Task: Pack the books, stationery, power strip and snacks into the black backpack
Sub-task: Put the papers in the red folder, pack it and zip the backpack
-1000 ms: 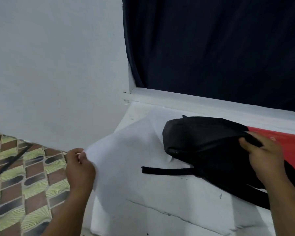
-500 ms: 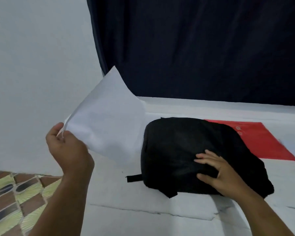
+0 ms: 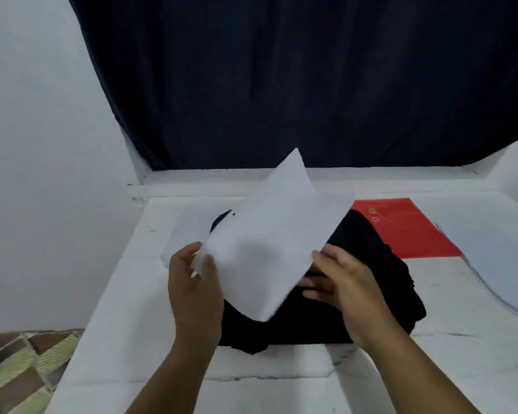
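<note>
Black backpack and white paper, centre of frame

The black backpack (image 3: 368, 282) lies flat on the white surface; a white paper sheet (image 3: 260, 237), tilted, hangs above its left part.

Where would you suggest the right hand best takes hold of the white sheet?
Take the white sheet at its free lower right edge, coming from the right. The left hand pinches the lower left corner, and the right hand lies open on the black backpack beside that edge.
</note>
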